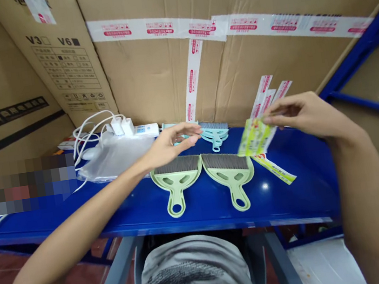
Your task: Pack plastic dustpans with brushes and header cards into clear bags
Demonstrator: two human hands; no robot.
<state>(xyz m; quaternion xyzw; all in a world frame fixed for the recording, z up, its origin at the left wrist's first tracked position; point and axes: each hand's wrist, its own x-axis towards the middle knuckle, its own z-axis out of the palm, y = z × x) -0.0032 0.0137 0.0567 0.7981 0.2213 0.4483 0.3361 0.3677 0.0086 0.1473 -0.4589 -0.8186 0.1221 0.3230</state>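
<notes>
Blue table (290, 203): bears all items. Two green hand brushes (180, 174), side by side, handles toward the person, just below and nearer the left hand (171, 142), fingers apart, empty. Yellow-green label card (255, 136): flat, printed, pinched at its right edge by the right hand (303, 114), above the table, right of the brushes.
</notes>
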